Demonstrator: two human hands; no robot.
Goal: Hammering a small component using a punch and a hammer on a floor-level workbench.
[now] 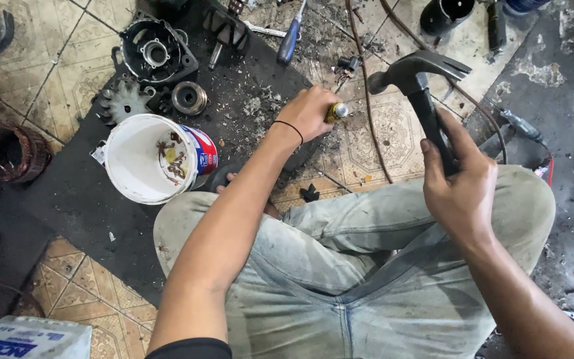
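Gripping a hammer [412,78], right hand [460,179]; left hand [308,112] mostly hides a yellow tool [337,111].

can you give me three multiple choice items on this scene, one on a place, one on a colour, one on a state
1. Where does the white bucket lie?
A. on the dark mat beside the person's knee
B. on a shelf
C. in the right hand

2. What colour is the handle of the screwdriver at the top?
A. red
B. blue
C. green

3. How is the claw hammer held?
A. lying flat on the tiles
B. hanging from a hook
C. raised in the right hand

Answers: 1 A, it lies tipped on the mat, mouth open. 2 B, the handle shows blue. 3 C, the right hand's grip is closed on the black handle, head up, while the left hand holds a small yellow-and-metal part.
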